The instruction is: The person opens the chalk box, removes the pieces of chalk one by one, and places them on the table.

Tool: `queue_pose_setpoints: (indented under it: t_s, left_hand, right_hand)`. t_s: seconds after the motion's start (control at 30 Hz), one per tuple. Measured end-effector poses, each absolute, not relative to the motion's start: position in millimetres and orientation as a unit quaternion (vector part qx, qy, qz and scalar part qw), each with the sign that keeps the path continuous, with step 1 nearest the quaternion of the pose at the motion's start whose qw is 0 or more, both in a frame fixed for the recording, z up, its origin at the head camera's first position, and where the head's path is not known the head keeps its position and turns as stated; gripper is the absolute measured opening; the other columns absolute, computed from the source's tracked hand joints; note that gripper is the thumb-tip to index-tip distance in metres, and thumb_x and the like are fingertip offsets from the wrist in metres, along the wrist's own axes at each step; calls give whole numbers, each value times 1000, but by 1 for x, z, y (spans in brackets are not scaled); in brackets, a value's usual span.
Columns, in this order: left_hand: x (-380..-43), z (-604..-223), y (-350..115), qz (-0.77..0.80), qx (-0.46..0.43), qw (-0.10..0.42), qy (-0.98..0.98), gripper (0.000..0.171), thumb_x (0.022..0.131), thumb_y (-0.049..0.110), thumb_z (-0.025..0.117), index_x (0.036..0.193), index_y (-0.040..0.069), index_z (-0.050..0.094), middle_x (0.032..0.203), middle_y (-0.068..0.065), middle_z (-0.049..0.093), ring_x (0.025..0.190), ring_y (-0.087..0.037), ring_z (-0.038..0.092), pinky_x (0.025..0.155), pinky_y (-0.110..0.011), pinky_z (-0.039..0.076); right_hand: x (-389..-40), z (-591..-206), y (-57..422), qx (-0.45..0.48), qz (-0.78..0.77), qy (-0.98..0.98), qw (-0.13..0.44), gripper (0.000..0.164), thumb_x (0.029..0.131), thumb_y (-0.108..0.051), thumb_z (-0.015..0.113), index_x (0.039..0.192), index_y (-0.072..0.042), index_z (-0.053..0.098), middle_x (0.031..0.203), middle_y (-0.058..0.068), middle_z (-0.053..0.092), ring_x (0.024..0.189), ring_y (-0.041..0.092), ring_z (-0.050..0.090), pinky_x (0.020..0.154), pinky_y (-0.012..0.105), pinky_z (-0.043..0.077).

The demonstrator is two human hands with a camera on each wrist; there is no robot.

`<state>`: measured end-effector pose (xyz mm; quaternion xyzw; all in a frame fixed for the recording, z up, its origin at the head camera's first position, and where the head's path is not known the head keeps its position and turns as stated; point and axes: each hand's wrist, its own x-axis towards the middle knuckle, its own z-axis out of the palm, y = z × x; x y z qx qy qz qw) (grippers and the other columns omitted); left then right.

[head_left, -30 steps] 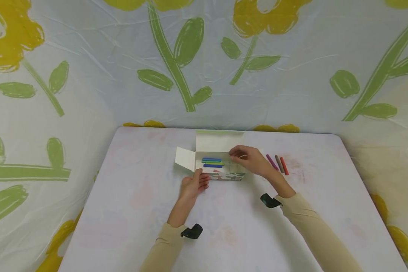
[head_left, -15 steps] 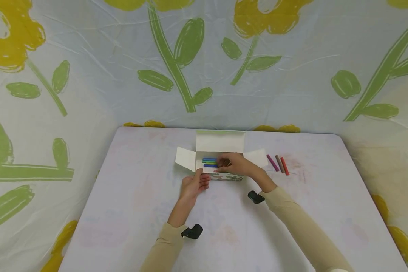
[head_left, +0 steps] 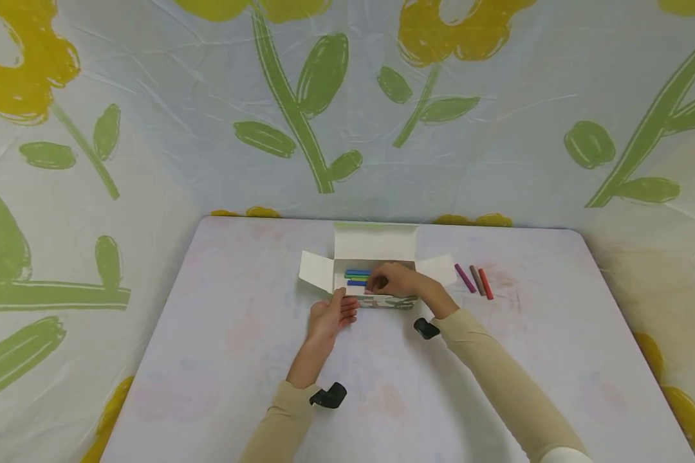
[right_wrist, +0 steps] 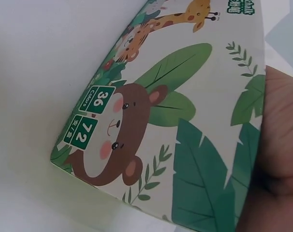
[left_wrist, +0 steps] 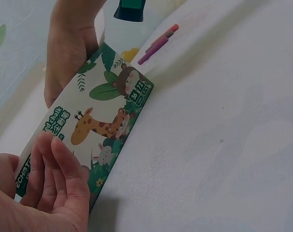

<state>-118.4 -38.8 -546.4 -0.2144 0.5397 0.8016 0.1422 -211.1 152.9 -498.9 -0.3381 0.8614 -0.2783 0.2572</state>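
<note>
An open chalk box with animal pictures on its front stands on the table, lid and side flaps folded out. My left hand grips its front wall near the left end, thumb at the rim and fingers against the printed face. My right hand reaches into the box from the right, fingers bent down beside the blue and green chalk sticks. A bit of pink shows by its fingertips; I cannot tell whether they pinch it. In the right wrist view the box wall hides those fingertips.
Three chalk sticks, purple, brown and red, lie on the table right of the box. The right flap sticks out under my right forearm. A flower-printed cloth hangs behind the table.
My right hand has moved left and down, from above the right end of the box into it, over the sticks. The left hand keeps its place on the box.
</note>
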Motion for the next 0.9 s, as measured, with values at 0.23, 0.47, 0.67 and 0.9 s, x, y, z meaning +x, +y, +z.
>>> queue_pose_setpoints:
  t_s: [0.23,0.47,0.67,0.9]
  left_hand:
    - [-117,-545,-36,803,-209,138,541,41,105,28,59,101,-11,70,82,-7,74,68,-9,65,67,-22,59]
    - [-118,-546,-37,805,-207,137,538,40,105,28,59,101,-11,70,82,-6,74,68,-9,65,66,-22,59]
    - [-118,-545,-38,807,-208,135,536,41,105,28,59,101,-12,70,81,-6,73,67,-9,65,66,-22,58]
    - [-118,-543,-39,803,-212,139,540,43,105,29,60,102,-12,70,83,-8,74,69,-10,65,68,-23,59]
  right_hand:
    - [-211,-496,154,-334,-261,867,262,9,97,-3,70,103,1,76,96,7,73,85,15,63,81,31,56]
    - [-207,-489,166,-338,-318,863,202,12,98,-11,71,104,-1,74,93,4,71,83,15,60,78,33,54]
    - [-202,-483,178,-328,-382,851,150,16,97,-6,71,110,3,72,94,9,72,82,19,64,77,33,58]
    - [-199,-472,198,-282,-414,857,122,22,97,-7,71,117,1,71,97,7,70,90,22,65,89,43,59]
